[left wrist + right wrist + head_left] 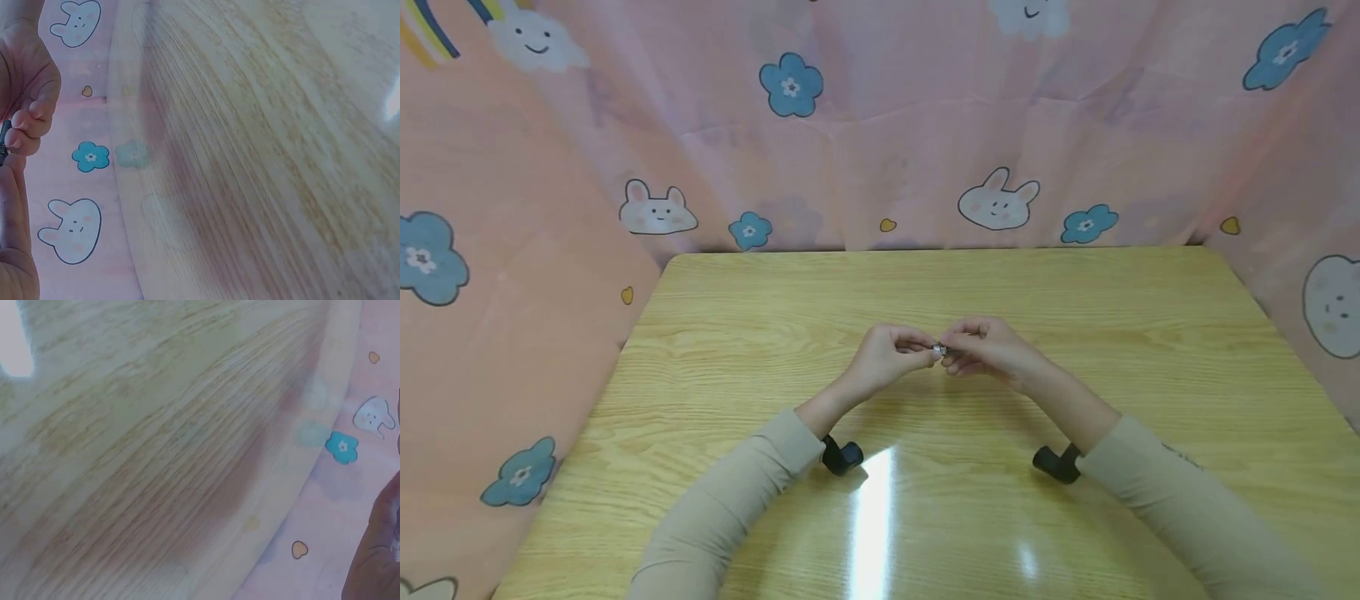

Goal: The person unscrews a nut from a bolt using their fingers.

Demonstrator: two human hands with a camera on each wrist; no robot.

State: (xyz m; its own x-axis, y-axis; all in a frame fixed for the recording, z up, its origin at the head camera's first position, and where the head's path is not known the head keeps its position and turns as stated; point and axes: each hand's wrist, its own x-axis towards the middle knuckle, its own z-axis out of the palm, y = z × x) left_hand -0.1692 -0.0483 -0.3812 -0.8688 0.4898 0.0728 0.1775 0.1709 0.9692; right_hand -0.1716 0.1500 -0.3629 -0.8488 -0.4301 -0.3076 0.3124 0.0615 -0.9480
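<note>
Both hands meet above the middle of the table in the head view. The left hand (887,358) pinches a small metal piece (939,350), silver with a dark part, between thumb and fingers. From the other side the right hand (988,350) has its thumb and index finger on the dark end. In the left wrist view a dark, ribbed, screw-like part (6,132) shows between the fingertips at the left edge; I cannot tell its exact kind. The right wrist view catches only part of the right hand (375,544) at its right edge.
The wood-grained table (760,317) is glossy, with a bright reflection near the front. A pink patterned curtain (880,142) hangs behind and at both sides. Black wrist-camera mounts (842,457) stick out from under the beige sleeves (730,492).
</note>
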